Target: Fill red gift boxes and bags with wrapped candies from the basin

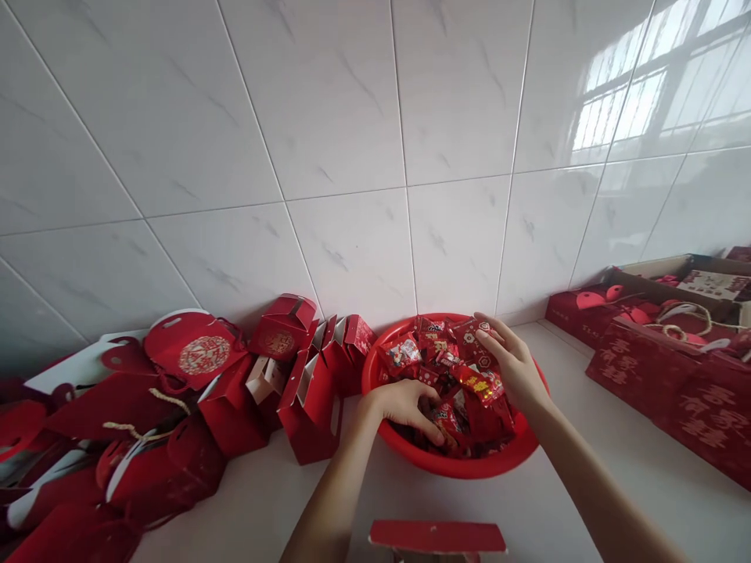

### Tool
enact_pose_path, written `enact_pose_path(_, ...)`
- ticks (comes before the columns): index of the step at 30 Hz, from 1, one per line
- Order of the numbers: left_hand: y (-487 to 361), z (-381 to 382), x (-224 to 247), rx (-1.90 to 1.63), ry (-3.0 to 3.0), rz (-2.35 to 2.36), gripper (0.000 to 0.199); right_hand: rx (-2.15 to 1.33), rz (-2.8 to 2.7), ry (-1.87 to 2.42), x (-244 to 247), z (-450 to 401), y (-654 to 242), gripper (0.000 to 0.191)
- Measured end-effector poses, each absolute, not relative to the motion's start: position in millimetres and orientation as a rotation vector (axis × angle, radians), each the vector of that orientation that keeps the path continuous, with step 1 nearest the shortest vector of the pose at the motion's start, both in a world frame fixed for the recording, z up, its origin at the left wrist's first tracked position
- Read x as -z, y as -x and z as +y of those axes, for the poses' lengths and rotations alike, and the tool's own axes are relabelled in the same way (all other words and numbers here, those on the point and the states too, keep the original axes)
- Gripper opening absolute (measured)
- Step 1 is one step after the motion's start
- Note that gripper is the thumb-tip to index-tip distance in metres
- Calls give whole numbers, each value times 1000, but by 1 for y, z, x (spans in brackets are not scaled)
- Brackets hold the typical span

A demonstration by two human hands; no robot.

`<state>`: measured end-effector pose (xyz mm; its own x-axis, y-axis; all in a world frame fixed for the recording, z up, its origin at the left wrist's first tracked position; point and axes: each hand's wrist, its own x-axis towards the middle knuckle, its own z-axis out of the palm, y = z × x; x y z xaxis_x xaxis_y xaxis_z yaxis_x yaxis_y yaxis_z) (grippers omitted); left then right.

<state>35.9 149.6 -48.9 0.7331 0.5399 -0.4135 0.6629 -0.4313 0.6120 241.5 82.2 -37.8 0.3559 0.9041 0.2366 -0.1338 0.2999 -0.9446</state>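
A round red plastic basin (463,467) full of wrapped candies (478,381) stands on the counter against the tiled wall. My left hand (409,405) reaches into its left side, fingers curled down around a red wrapped candy (448,418). At the basin's right rim, my right hand (512,356) pinches a red packet with white flower-like prints (471,339) between thumb and fingers. In front of the basin, at the bottom edge of the view, the red flap of a paper box (437,536) shows; most of this box is cut off.
Left of the basin stand several small red gift boxes (310,414), some with open tops. Farther left, red boxes with rope handles (170,469) are heaped up. On the right are larger red printed cartons (657,383) holding red items. White tiles (352,250) bound the counter behind.
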Motion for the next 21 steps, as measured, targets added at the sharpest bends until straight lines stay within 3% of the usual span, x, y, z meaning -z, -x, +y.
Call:
enact_pose_path(7, -41, 144, 41, 208, -2259, 980, 55, -811, -881, 955, 32, 82, -243, 29)
enact_pose_path(21, -42, 143, 39, 281, -2291, 1018, 53, -875, -619, 877, 26, 85, -246, 22)
